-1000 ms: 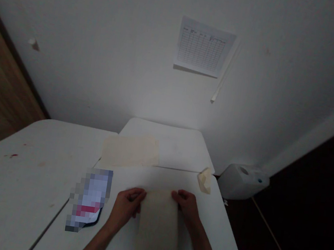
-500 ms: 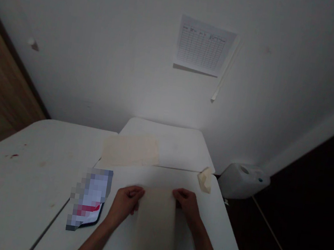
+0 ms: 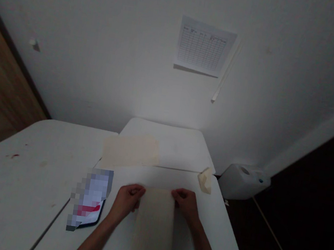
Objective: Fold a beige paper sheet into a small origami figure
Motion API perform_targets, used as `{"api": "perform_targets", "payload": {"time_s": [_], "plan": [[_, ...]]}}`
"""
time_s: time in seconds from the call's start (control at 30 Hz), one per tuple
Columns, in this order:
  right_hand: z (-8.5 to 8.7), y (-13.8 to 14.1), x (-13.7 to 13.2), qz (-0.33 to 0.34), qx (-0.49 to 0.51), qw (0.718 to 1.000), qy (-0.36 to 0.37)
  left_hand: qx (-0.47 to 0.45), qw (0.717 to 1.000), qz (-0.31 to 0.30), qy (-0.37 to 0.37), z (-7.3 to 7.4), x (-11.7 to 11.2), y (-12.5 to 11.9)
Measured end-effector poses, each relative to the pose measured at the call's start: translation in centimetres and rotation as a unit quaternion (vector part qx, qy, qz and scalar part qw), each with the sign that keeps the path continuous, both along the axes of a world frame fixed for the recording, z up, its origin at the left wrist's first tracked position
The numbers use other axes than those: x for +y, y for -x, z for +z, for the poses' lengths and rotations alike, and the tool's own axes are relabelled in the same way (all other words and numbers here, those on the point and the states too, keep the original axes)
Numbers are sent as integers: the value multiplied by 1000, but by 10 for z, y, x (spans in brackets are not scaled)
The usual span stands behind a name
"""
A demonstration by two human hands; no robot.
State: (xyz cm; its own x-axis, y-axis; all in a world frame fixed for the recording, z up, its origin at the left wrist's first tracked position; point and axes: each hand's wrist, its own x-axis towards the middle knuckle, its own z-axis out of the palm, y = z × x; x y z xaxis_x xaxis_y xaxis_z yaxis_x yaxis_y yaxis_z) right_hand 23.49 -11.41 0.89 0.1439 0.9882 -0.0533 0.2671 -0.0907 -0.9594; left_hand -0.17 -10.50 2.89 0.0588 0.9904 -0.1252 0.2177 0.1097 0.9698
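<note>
A long beige sheet (image 3: 154, 226), perhaps paper or thin cloth, is held up by its two far corners. My left hand (image 3: 127, 200) pinches the left corner between thumb and bent fingers. On the opposite corner, my right hand (image 3: 186, 204) has the same kind of pinch. The sheet runs down toward my body and leaves the bottom of the view, where a small dark patch overlaps its lower end. To the left of my left hand lies a phone (image 3: 90, 201), its screen blurred out.
Another flat beige sheet (image 3: 130, 151) lies across the back of the white table (image 3: 226, 236). A crumpled beige piece (image 3: 205, 181) is near its right edge. A white plastic canister (image 3: 244, 181) stands beyond on the right. A printed chart (image 3: 205, 47) hangs on the wall.
Both hands keep their pinch in nearly the same place. The lower part of the sheet has shifted slightly left, and the dark patch at its bottom shows more.
</note>
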Motion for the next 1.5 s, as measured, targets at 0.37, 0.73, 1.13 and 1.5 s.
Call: {"api": "perform_targets", "payload": {"time_s": [0.37, 0.73, 1.13, 1.5], "plan": [[10, -3, 12, 7, -195, 979, -60, 173, 979, 37, -103, -10, 20, -1], [3, -6, 11, 76, -238, 960, -129, 380, 913, 22, -144, -7, 14, -5], [-7, -23, 3, 152, -314, 926, -146, 440, 884, 16, -160, -10, 11, -7], [8, -27, -7, 218, -400, 880, -134, 445, 880, 11, -166, -10, 12, -6]]}}
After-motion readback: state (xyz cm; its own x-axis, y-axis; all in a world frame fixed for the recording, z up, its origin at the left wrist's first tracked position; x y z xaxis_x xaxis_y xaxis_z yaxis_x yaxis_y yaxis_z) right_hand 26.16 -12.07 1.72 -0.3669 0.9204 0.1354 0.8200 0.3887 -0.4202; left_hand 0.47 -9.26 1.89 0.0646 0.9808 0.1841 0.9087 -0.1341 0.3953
